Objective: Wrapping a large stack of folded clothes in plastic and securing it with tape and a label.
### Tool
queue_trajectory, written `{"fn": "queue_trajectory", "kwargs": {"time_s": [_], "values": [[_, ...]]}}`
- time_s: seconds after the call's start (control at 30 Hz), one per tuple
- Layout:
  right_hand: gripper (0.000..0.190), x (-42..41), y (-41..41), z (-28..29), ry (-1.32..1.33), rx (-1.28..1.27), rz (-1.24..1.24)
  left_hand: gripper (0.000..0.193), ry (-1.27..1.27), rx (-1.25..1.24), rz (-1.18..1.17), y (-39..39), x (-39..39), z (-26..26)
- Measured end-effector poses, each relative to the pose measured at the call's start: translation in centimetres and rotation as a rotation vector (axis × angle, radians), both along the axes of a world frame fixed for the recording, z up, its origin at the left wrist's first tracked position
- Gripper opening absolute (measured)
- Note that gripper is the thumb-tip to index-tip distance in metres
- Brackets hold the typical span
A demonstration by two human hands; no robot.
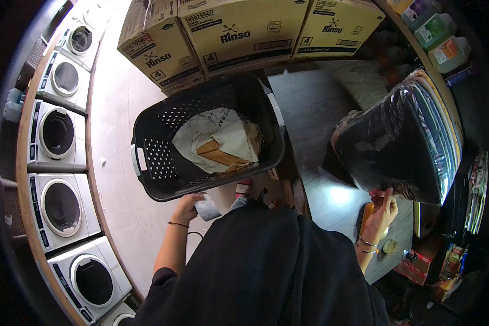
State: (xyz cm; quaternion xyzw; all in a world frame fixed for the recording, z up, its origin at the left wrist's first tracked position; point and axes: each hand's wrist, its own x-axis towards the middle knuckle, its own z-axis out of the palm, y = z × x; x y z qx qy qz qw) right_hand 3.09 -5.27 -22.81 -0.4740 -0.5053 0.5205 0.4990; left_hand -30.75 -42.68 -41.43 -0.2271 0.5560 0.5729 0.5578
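My left hand point(186, 208) is closed around a whitish roll point(208, 209), just below the near rim of the laundry basket; its exact material is hard to tell. With pinched fingertips, my right hand point(382, 212) grips the lower edge of a stack of folded clothes wrapped in clear plastic point(385, 142). That bundle is tilted over a dark wood-grain counter point(309, 122). A black garment forms its broad near face, and the folded layers show along its right side. The black plastic basket point(155, 126), with pale handles, contains a crumpled white bag point(203, 134) bearing print.
Rinso cartons point(240, 40) stand behind the basket. Front-loading machines point(61, 208) line the left wall beyond the pale tiled floor point(122, 179). Jugs of coloured liquid point(434, 32) are at upper right. A small round container point(390, 246) and a red box point(415, 265) lie near my right arm.
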Motion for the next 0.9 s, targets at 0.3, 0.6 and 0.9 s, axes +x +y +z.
{"fn": "queue_trajectory", "kwargs": {"time_s": [0.3,0.6,0.9], "values": [[0.029,1.1,0.1,0.7,-0.078,-0.017,0.081,0.022,0.371,0.047,-0.417,2.6,-3.9,7.2],[0.034,-8.7,-3.7,-0.9,-0.79,0.108,0.978,0.028,0.246,0.223,-0.504,1.1,-5.8,3.5],[0.075,-19.4,-7.8,-14.8,-1.085,0.753,1.279,0.031,-0.042,0.138,-0.158,3.5,-6.9,4.2]]}}
